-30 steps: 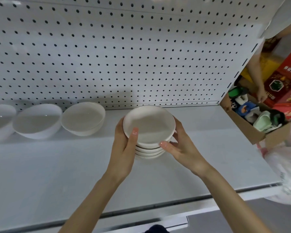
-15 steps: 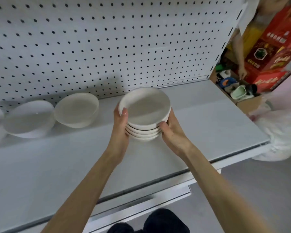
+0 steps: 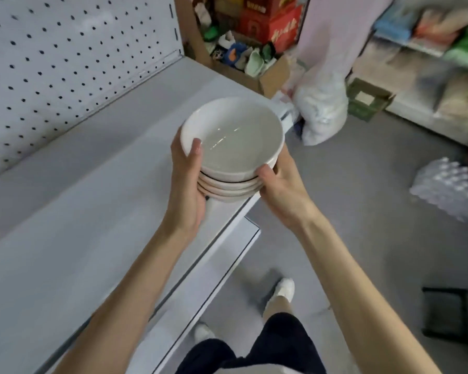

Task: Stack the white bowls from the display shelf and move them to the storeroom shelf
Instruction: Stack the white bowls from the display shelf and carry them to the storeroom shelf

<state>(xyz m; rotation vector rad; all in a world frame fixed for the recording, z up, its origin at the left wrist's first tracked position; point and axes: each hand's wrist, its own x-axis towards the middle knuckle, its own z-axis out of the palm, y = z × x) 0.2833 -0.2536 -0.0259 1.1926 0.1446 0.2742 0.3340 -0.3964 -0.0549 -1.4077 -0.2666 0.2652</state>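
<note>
**Shelf edge reached with the bowls**

Display shelf (image 3: 79,211) and pegboard (image 3: 65,63) had swung to the left of view, and grey floor (image 3: 349,198) filled the right. The stack of white bowls (image 3: 233,147), earlier over the shelf's middle, hung above its front corner. The left grip (image 3: 187,182) clasped the stack's left side, thumb over the top rim. The right grip (image 3: 281,187) clasped its right side.

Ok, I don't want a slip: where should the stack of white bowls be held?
Probably low, from both sides: fingers under the bottom bowl, thumbs over the top rim. The stack of white bowls is upright and nested, so support from below carries all. The left hand has a thumb there.
</note>
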